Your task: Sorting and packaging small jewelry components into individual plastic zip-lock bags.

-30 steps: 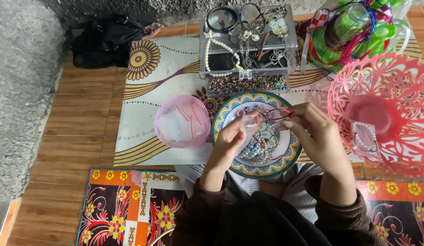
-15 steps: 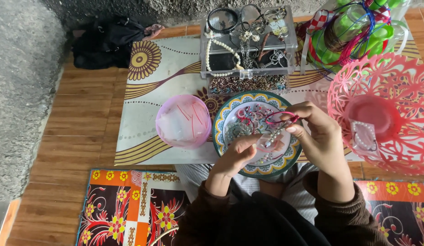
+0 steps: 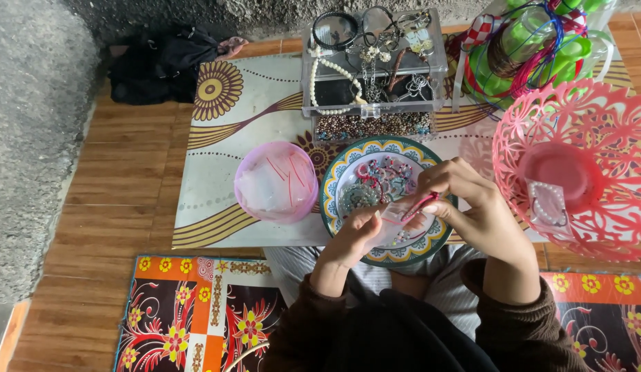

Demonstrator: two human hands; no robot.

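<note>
**Head view: red bracelet going into a clear pouch, packing partly done**

Head camera looks straight down on a person seated at a patterned mat (image 3: 231, 131) on a wooden floor.

Left hand (image 3: 355, 234) pinches a small clear plastic pouch (image 3: 396, 217) at its lower edge, holding it over the near side of the patterned plate (image 3: 331, 200). Grip is firm on the pouch; the mouth appears to face the right hand.

Right hand (image 3: 465, 200) has its fingertips closed on a red cord bracelet (image 3: 420, 203), whose end sits at or just inside the pouch mouth. Whether it is already partly inside I cannot tell; the fingers hide the opening.

Progress, as a judgement:
- Pouch picked up and opened: done.
- Bracelet picked up and brought to the pouch: done.
- Bracelet fully inside: not yet, since both hands are closed on their items.
- More beaded bracelets (image 3: 379, 179) lie loose on the plate, so most of the pile looks unpacked.

Surroundings: a pink plastic bowl (image 3: 276, 182) with more clear pouches and red strips sits just left of the plate. A pink openwork basket (image 3: 575, 165) to the right holds what looks like one filled pouch. A clear drawer box (image 3: 372, 69) of jewellery stands beyond the plate.
</note>
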